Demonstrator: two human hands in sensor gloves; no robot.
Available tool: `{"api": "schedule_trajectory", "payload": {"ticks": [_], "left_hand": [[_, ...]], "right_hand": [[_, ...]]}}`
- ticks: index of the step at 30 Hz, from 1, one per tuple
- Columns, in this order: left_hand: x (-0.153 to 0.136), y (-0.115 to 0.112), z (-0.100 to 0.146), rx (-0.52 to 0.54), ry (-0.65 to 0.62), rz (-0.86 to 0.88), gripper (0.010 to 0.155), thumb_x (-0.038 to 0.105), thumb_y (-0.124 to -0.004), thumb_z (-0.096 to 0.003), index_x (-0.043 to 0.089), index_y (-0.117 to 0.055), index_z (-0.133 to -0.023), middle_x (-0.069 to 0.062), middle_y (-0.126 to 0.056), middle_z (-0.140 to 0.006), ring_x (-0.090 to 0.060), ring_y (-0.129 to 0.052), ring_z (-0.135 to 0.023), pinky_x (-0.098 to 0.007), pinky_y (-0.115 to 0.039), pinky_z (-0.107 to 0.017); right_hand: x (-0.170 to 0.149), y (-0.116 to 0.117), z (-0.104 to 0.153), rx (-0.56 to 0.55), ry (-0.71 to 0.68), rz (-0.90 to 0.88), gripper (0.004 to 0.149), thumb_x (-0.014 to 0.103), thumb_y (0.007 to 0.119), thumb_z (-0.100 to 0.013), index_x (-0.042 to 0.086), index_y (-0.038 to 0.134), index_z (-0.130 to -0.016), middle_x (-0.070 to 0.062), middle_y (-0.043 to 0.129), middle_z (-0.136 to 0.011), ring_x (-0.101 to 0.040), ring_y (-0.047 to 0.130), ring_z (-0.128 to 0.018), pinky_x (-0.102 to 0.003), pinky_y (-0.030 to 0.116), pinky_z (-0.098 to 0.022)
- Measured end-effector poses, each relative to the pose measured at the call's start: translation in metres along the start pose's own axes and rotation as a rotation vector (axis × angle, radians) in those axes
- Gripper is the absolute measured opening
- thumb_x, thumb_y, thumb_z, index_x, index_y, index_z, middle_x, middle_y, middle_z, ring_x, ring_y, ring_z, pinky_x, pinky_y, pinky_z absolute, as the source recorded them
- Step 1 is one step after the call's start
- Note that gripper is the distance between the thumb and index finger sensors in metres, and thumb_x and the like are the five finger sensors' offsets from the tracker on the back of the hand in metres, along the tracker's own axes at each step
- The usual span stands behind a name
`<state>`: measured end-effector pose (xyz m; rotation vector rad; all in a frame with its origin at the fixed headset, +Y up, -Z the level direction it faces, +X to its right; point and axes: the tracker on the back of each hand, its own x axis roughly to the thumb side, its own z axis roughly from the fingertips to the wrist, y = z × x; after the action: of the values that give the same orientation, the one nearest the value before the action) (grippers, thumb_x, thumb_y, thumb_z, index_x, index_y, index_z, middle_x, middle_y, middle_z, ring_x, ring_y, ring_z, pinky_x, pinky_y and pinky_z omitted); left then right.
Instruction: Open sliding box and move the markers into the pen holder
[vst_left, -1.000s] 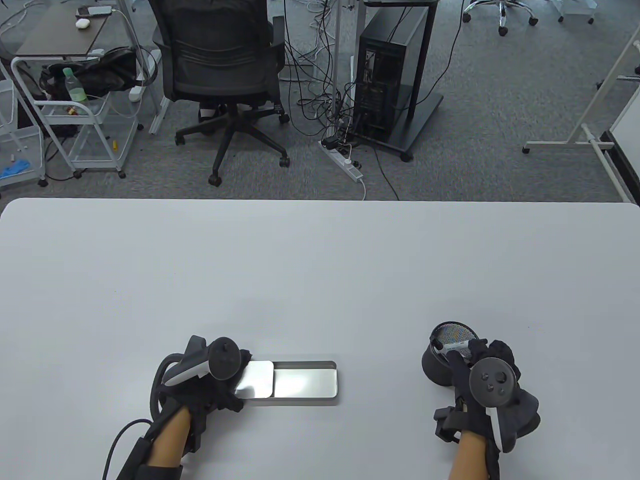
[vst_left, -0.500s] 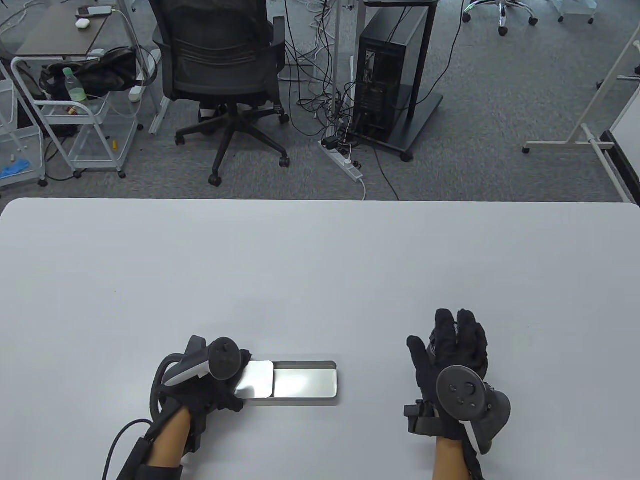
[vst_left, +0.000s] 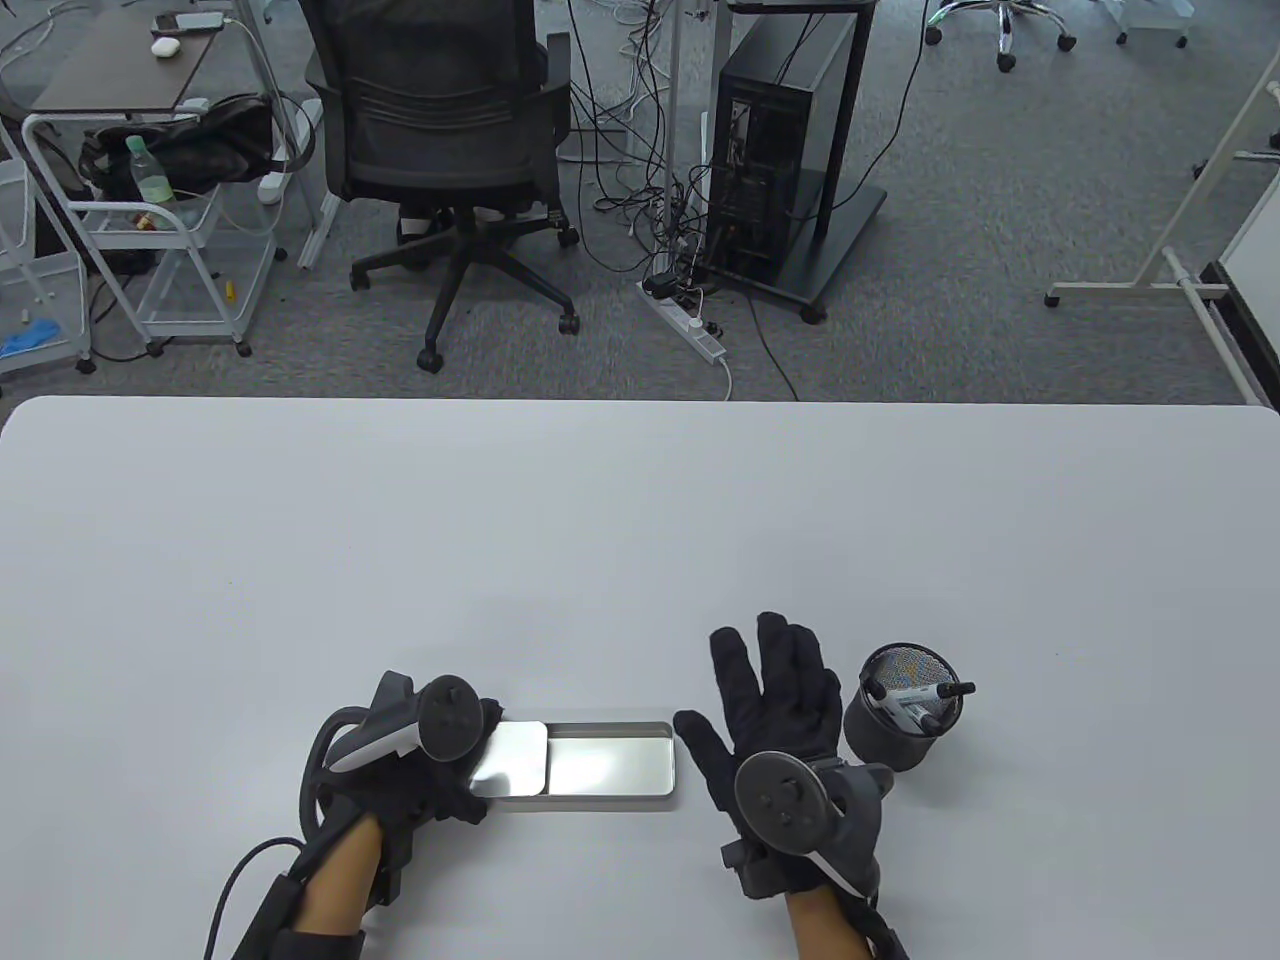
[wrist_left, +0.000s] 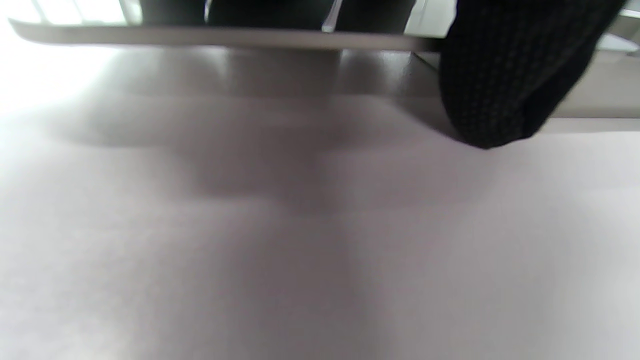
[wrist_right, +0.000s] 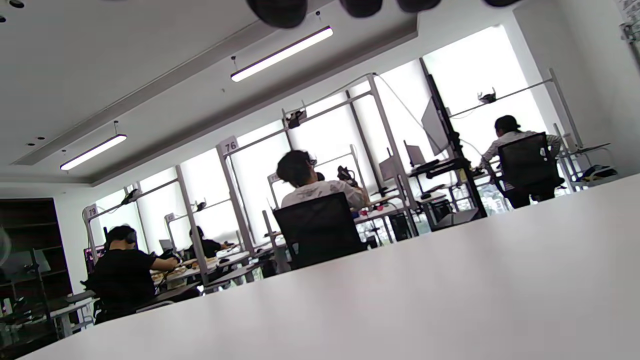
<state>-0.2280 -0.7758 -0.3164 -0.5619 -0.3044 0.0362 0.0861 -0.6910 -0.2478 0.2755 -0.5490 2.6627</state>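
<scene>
The metal sliding box (vst_left: 610, 768) lies near the front edge, its tray showing bare and shiny inside. Its lid (vst_left: 512, 758) is slid to the left. My left hand (vst_left: 430, 745) holds the lid end; in the left wrist view one gloved finger (wrist_left: 500, 75) sits beside the box's thin metal edge (wrist_left: 200, 36). My right hand (vst_left: 745, 680) hovers with spread, straight fingers between the box and the black mesh pen holder (vst_left: 880, 735). White markers (vst_left: 918, 698) with black caps stand in the holder. The right wrist view shows only fingertips (wrist_right: 277, 7) and tabletop.
The white table (vst_left: 640, 520) stretches far behind the hands. Beyond its far edge stand an office chair (vst_left: 440, 150) and a computer tower (vst_left: 765, 170). In the right wrist view, people sit at desks across the room.
My right hand let go of a marker in the pen holder, opened, and moved left towards the box. The holder now shows uncovered. The left hand has not moved.
</scene>
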Motion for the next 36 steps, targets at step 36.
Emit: {"api": "schedule_trajectory", "payload": {"ticks": [36], "left_hand": [[0.019, 0.040, 0.061, 0.392, -0.123, -0.043, 0.106, 0.071, -0.077, -0.0379, 0.025, -0.023, -0.116, -0.012, -0.027, -0.126, -0.035, -0.034, -0.113, -0.063, -0.035, -0.081]], "right_hand": [[0.017, 0.061, 0.004, 0.254, -0.096, 0.167, 0.073, 0.057, 0.052, -0.049, 0.021, 0.039, -0.111, -0.023, 0.020, -0.119, -0.054, 0.026, -0.107, -0.074, 0.037, -0.071]]}}
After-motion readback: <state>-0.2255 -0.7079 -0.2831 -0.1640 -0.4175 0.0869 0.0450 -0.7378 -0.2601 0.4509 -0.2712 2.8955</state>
